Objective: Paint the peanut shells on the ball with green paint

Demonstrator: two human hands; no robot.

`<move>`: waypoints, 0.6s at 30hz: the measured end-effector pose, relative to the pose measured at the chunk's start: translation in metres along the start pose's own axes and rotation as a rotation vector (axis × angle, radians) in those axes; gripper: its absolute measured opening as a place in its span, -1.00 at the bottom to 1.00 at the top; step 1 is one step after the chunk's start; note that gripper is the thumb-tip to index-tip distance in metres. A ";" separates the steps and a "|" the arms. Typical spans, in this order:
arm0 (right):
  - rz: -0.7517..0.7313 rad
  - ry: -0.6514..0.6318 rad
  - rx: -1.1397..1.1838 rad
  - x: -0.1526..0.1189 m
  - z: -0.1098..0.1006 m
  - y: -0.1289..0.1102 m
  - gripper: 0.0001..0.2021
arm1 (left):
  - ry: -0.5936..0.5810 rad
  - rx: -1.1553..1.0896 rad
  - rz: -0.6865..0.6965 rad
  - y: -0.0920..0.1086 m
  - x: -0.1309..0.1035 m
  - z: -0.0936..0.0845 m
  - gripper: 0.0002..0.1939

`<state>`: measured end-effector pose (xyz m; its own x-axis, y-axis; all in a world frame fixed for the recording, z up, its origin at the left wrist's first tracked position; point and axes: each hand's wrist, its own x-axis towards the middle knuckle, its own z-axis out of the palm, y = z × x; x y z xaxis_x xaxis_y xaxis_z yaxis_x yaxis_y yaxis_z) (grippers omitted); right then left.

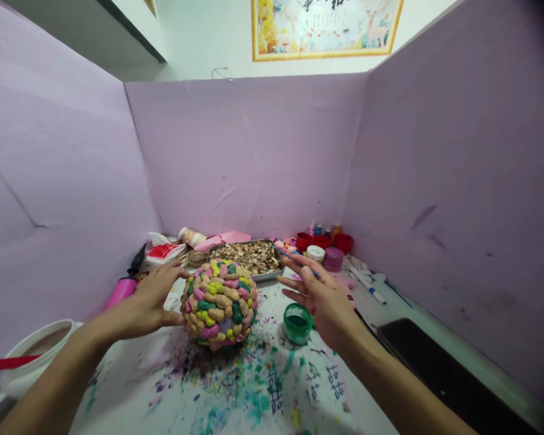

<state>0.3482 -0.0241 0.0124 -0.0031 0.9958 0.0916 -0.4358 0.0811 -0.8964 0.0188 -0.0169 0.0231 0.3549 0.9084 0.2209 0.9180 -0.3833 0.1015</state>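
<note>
A round ball covered in peanuts, some bare tan and others painted pink, yellow and green, rests on the paint-spattered table. Against its left side, my left hand holds it with thumb and fingertips set apart. My right hand has a thin blue paintbrush between its fingers, the tip pointing up and left, away from the ball. Just left of that hand stands a small open jar of green paint. Behind the ball lies a metal tray full of shells or nuts.
Red cups, a white-lidded jar and a purple jar stand at back right. A marker and a black phone-like slab lie right. A white pot and pink pump are left. Lilac panels surround the table.
</note>
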 end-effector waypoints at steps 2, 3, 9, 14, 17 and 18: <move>0.071 -0.022 0.025 0.000 0.003 0.010 -0.57 | -0.010 0.007 -0.012 -0.005 -0.001 0.002 -0.20; 0.096 -0.031 0.030 -0.001 0.005 0.014 -0.57 | -0.013 0.010 -0.009 -0.009 -0.002 0.003 -0.19; 0.152 -0.050 -0.009 -0.007 0.017 0.028 -0.55 | -0.040 -0.005 -0.034 -0.032 -0.007 0.011 -0.21; 0.157 -0.030 -0.046 0.001 0.023 0.035 -0.56 | -0.065 0.002 -0.031 -0.032 -0.008 0.006 -0.27; 0.143 -0.023 -0.047 0.005 0.024 0.038 -0.58 | -0.115 -0.016 -0.045 -0.027 -0.007 0.001 -0.24; 0.147 -0.022 -0.041 0.006 0.024 0.038 -0.59 | -0.131 -0.022 -0.045 -0.026 -0.007 0.000 -0.22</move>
<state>0.3099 -0.0161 -0.0111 -0.0845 0.9959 -0.0332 -0.3919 -0.0639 -0.9178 -0.0078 -0.0127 0.0187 0.3350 0.9382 0.0874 0.9299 -0.3441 0.1297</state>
